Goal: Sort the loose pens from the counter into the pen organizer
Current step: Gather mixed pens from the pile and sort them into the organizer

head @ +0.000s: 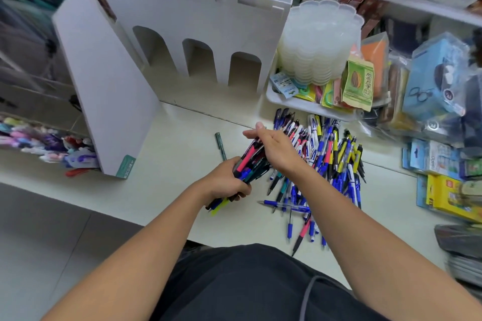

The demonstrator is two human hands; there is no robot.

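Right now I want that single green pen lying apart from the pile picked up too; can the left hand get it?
Probably not yet: the left hand already grips a bundle of pens, though nothing blocks the green pen.

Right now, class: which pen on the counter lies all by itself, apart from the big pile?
The dark green pen, lying alone on the counter just left of the hands; every other loose pen belongs to the pile on the right.
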